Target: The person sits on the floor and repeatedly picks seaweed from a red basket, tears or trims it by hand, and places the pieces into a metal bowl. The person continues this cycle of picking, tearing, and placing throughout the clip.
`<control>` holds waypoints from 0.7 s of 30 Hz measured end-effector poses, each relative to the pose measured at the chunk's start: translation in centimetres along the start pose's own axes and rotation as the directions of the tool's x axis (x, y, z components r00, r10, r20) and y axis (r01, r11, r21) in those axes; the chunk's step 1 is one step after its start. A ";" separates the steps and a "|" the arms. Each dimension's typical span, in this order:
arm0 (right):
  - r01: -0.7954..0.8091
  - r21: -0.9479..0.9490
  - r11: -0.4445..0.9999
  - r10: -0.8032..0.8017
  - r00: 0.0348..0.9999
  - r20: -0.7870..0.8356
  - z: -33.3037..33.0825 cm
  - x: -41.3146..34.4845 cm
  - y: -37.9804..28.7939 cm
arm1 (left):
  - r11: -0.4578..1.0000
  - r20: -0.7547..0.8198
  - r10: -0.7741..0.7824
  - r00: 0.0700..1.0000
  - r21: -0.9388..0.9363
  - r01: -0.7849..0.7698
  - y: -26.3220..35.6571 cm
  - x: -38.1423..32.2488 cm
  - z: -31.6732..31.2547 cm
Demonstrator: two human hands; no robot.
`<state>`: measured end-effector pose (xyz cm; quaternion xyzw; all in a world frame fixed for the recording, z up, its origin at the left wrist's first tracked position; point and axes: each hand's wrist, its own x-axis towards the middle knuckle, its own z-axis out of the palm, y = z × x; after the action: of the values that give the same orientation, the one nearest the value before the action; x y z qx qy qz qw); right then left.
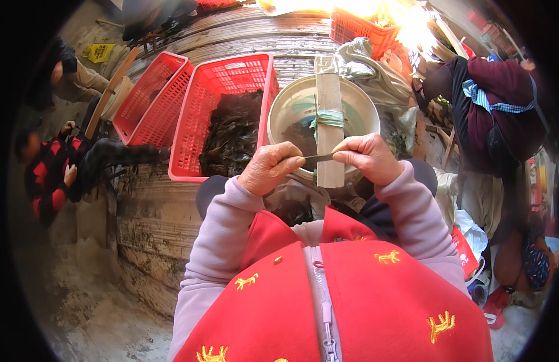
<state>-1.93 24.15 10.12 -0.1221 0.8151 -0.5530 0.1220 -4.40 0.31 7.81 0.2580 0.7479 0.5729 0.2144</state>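
My left hand (275,166) and my right hand (367,157) pinch the two ends of a thin dark strip (318,158). Between thumbs and fingers it is stretched across the near part of a wooden board (329,145); whether it is a blade or a piece of plant cannot be told. The board lies over a whitish plastic bucket (361,103), and a green cloth band (330,118) is tied around it. Dark matter (302,135) shows inside the bucket. Left of the bucket, a red plastic crate (177,156) holds dark, wet-looking leaves (234,131), perhaps seaweed.
A second red crate (146,102) stands further left, near a seated person in red and black (48,174). Grey-green cloth (374,70) lies beyond the bucket. At right bends a person in maroon (501,108). Another red crate (358,34) sits at the bright far edge.
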 end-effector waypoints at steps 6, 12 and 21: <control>0.123 -0.119 0.985 -0.137 0.984 -0.112 -1.9 3.7 3.2 | 0.927 -0.124 0.255 0.959 0.314 -0.206 -2.4 3.8 -2.3; -0.038 -0.046 0.998 0.022 0.952 -0.305 -2.7 8.8 7.1 | 0.955 -0.300 0.152 0.942 0.289 -0.062 -7.6 10.2 -3.2; -0.234 -0.166 0.958 0.149 0.901 -0.408 -0.9 10.6 11.8 | 0.759 -0.600 -0.048 0.799 0.498 0.419 -13.8 12.4 1.7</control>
<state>-12.97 25.64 -1.24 0.0597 0.8851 -0.4615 -0.0028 -14.95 6.50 -6.23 0.0357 0.9470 0.3175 -0.0327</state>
